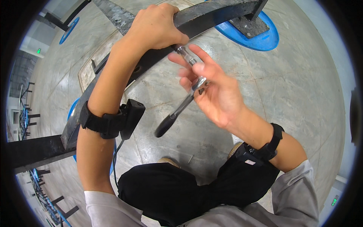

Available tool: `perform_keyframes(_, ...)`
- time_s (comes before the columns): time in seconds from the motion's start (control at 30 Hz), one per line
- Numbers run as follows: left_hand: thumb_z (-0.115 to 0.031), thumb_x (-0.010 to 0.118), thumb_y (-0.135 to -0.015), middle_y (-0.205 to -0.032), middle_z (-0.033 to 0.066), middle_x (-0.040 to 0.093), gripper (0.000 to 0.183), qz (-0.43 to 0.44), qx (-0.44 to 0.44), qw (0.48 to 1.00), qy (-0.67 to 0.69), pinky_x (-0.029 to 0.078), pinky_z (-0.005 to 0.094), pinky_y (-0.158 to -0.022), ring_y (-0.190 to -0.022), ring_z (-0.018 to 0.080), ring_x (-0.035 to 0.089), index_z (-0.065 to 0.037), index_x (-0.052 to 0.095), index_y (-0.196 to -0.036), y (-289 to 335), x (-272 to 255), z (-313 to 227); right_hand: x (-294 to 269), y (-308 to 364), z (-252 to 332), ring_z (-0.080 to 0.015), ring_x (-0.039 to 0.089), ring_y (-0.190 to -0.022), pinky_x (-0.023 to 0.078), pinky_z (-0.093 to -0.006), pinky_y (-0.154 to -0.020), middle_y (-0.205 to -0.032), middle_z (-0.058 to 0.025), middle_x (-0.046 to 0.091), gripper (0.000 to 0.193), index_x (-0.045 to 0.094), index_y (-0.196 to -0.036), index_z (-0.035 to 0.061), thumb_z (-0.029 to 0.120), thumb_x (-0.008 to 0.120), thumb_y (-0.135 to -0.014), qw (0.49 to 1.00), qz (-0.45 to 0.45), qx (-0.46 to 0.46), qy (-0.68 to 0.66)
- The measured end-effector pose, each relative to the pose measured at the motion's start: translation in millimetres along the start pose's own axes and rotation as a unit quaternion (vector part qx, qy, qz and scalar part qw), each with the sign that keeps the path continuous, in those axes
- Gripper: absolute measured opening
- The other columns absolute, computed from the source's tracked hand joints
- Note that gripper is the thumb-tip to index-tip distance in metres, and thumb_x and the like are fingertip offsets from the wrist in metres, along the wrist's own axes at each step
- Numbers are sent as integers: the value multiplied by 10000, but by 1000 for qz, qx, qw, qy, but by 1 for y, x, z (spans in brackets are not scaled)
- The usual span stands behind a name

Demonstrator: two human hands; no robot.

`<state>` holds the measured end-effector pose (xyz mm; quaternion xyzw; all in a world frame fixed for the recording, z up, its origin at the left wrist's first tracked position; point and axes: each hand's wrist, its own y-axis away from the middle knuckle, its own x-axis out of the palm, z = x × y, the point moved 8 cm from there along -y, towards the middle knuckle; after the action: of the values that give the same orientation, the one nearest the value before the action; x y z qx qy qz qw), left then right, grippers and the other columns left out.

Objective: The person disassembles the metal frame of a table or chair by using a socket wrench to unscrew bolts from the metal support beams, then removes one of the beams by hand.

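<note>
My left hand [153, 28] is closed over the edge of a curved black metal beam [211, 15]. Its thumb rests close to the top end of a ratchet wrench [184, 104]. The wrench has a shiny socket end [185, 53] pointing up at the beam's lower edge, and a black grip [165, 125] hanging down to the left. My right hand [215, 85] is loosely around the wrench's head and shaft, palm up, its fingers partly curled and slightly blurred. Whether the socket sits on a bolt is hidden by the left hand.
A blue round disc [266, 32] lies under the beam's foot plate [249, 28]. Another blue disc [70, 30] is at the far left. A black bar [38, 153] joins the beam at left. A cable [117, 151] hangs from the device on my left forearm.
</note>
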<state>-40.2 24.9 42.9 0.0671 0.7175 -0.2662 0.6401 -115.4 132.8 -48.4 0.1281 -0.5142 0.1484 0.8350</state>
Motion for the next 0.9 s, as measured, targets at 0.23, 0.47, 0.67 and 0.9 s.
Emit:
perform_keyframes(0.23,-333,705,-557,-984,227,633,654,48,-13,999,7,461,401,-887,-985,372,586,20,618,-1101,-1,1,0,7,3,1,-185,591,-985,476,-317,-857,-1316,-227,461,731,203,-1415,60,34,607,-806,954,65,-113,269)
perform_keyframes(0.47,-285,696,-555,-804,228,649,516,29,-17,997,72,500,386,-738,-770,361,638,30,641,-960,-1,-7,-10,-6,7,23,-120,624,-744,512,-272,-666,-1036,-168,623,474,388,-1266,10,-13,508,-808,911,-38,-218,348)
perform_keyframes(0.67,-278,704,-548,-691,181,638,438,33,-39,997,58,504,380,-697,-708,342,635,16,660,-871,-2,-11,-13,-6,2,0,-97,474,-568,460,-300,-599,-963,-140,608,436,440,-1208,13,35,494,-777,991,-75,-96,59)
perform_keyframes(0.9,-264,713,-558,-672,170,631,393,42,-32,997,50,492,384,-676,-677,338,627,23,636,-816,-4,-6,-16,-3,4,4,-99,468,-576,431,-291,-577,-866,-74,566,470,430,-1246,44,33,510,-783,996,-69,-50,26)
